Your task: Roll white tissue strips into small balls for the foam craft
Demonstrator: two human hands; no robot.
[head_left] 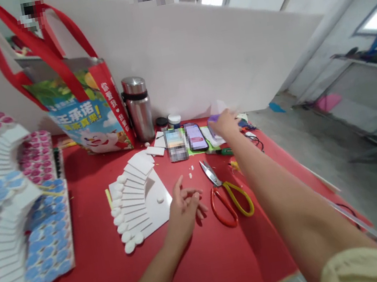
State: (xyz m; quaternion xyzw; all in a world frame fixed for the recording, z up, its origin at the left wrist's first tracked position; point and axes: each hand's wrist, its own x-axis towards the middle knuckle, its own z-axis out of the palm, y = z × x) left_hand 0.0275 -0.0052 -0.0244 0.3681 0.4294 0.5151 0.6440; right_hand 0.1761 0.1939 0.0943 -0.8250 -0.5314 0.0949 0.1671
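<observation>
Head view: the left hand (185, 204) is held half open, empty, between the white card fan (132, 194) and the scissors (219, 184). The right hand (226, 124) is extended to a purple object (213, 118) near the phone (196, 137); its grip cannot be told.

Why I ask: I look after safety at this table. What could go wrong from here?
The scissors lie with handles spread beside the left hand, so a careless move could nick it on the blades. The fanned white cards sit on that hand's other side and might be knocked out of line. The small white pieces lie loose near the tips of the blades; a passing hand could scatter them.
</observation>
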